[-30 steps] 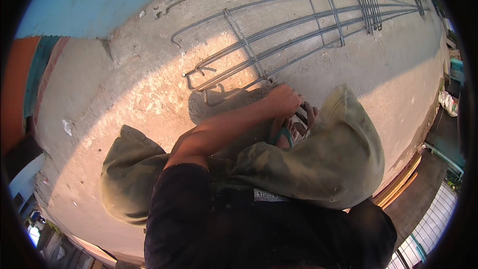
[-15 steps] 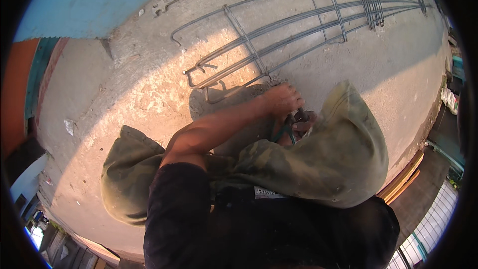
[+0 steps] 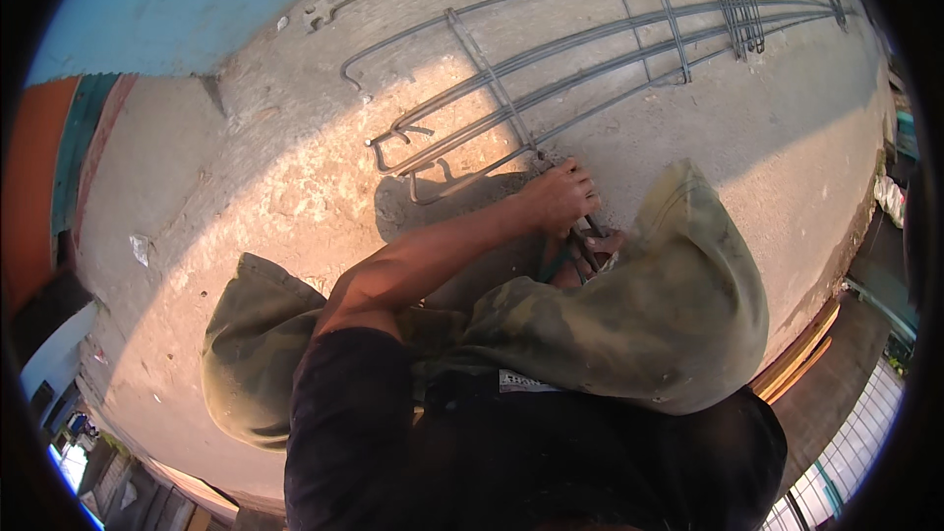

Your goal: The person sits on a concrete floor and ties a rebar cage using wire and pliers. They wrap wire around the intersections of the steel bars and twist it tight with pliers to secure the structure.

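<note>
My left hand [image 3: 562,199] is closed in a fist at the near edge of the steel bar cage, with its knuckles upward. A dark tool with two slim handles [image 3: 587,246], apparently pincers, runs from under this fist toward me. Its head is hidden. Below the handles, skin shows beside my knee, but I cannot tell whether it is my right hand's fingers or toes. My right arm is hidden behind the leg. The rebar cage [image 3: 511,103] lies on the ground, its hooked bar ends to the left. One stirrup corner is just above my left hand.
The ground [image 3: 787,128] is rough concrete, partly sunlit. Several stirrups [image 3: 739,12] are bunched toward the cage's far right end. My knees in camouflage trousers [image 3: 629,334] stand on both sides. A blue wall [image 3: 197,10] rises at the far left; wooden strips [image 3: 801,349] lie at the right.
The dark tool's handles show longer between my left fist and the skin below. My left hand has barely moved, and the cage lies as before.
</note>
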The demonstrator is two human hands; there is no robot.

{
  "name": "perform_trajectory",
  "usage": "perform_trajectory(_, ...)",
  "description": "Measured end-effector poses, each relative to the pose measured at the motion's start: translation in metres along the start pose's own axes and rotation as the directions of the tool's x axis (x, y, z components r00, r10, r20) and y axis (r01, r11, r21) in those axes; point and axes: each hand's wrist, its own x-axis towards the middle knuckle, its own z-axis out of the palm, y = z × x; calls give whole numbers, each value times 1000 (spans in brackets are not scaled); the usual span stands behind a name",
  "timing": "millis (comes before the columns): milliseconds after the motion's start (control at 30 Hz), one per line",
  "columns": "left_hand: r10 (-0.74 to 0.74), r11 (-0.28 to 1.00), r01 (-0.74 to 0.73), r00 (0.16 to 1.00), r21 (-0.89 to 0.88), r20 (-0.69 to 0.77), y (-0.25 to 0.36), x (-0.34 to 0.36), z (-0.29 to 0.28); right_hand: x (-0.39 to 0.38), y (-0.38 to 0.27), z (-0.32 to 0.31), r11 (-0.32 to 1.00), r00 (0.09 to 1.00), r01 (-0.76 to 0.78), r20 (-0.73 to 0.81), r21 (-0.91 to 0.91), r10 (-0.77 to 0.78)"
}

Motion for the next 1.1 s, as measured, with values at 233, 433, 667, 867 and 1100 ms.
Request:
perform_trajectory(233, -151, 964, 240, 853, -118, 499, 5, 25, -6, 6, 3, 13, 999, 1000, -4, 6, 54, 3)
perform_trajectory(433, -295, 954, 219, 797, -203, -528, 18, 47, -2, 5, 11, 15, 977, 1000, -25, -2, 213, 26)
perform_trajectory(667, -822, 187, 285, 569, -940, 9, -18, 78, 26, -11, 33, -8, 814, 988, -81, -60, 576, 141)
perform_trajectory(867, -601, -541, -9, 704, -841, 379, -14, 92, 14, -35, 59, -23, 745, 924, -37, -262, 666, 280)
perform_trajectory(1100, -541, -720, -263, 792, -643, 282, -13, 99, 33, -19, 64, -37, 862, 881, 0, -408, 507, 240)
